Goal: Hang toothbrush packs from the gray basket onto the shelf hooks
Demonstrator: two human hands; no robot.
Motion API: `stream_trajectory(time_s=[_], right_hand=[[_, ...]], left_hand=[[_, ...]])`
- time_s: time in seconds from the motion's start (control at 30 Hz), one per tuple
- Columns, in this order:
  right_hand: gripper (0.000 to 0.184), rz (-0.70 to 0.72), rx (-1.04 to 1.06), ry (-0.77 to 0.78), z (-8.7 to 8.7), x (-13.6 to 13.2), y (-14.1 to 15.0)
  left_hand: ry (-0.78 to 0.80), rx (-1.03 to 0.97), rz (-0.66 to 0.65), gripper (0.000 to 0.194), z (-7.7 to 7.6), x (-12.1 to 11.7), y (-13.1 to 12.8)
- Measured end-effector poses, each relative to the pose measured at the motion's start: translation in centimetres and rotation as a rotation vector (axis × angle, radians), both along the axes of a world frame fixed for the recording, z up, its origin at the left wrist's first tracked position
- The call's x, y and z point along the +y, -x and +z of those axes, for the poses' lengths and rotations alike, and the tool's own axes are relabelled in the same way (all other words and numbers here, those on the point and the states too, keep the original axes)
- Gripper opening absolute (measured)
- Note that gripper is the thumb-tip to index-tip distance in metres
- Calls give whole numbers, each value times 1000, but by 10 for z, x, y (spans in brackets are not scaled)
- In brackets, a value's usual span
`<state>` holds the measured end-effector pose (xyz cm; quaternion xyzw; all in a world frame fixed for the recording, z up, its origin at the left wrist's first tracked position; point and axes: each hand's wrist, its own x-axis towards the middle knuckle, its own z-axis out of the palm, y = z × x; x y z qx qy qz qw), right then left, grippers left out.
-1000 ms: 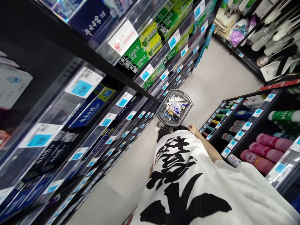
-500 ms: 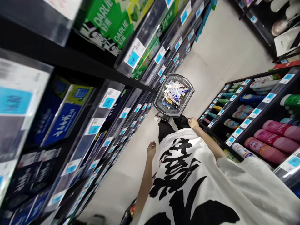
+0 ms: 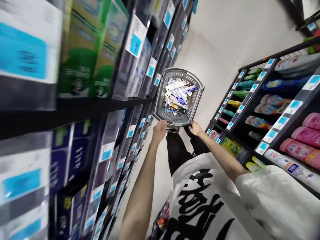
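Observation:
A grey plastic shopping basket (image 3: pixel 161 86) stands on the shop floor in front of my feet, filled with several toothpaste boxes (image 3: pixel 178 96). My left hand (image 3: pixel 160 128) reaches down to the basket's near rim on the left and its fingers curl at the edge. On the right side of that near rim my right hand (image 3: pixel 195 128) rests, fingers bent. Whether either hand grips the rim firmly is hard to tell. I wear a white shirt with black characters and black trousers.
A tall shelf (image 3: pixel 100 103) of boxed toothpaste with blue price tags runs along the left. A lower black shelf (image 3: pixel 262 110) on the right holds tubes and pink bottles. The pale floor aisle (image 3: pixel 225 40) stretches ahead between them.
I have bent forward toward the basket. My left hand has come from my side down to the basket's rim. My right hand has moved forward to the rim too.

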<state>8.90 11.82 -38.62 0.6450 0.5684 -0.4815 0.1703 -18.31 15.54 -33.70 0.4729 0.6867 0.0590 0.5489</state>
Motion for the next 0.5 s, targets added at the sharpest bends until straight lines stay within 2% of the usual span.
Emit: stream_trajectory(time_s=[0.07,0.13,0.23,0.3,0.4,0.5], right_hand=[[46,5,22,1,-28,7,10],[45,8,36,6,-59,15,18],[47,7,42,19,-107,25,26],[49,5,41,36,-138,31,31],[53,5,45,72,-177,37,40],[59,45,64,92,-204,42,52]], left_hand=[[-32,-10,-21,29,-33,9,-13],[-26,2,-91,29,-71,6,-24],[4,23,-197,30,-129,-15,-32],[33,27,-231,32,-162,-35,-31],[99,50,-240,37,-199,-64,-20],[276,51,-194,42,-222,-83,-2]])
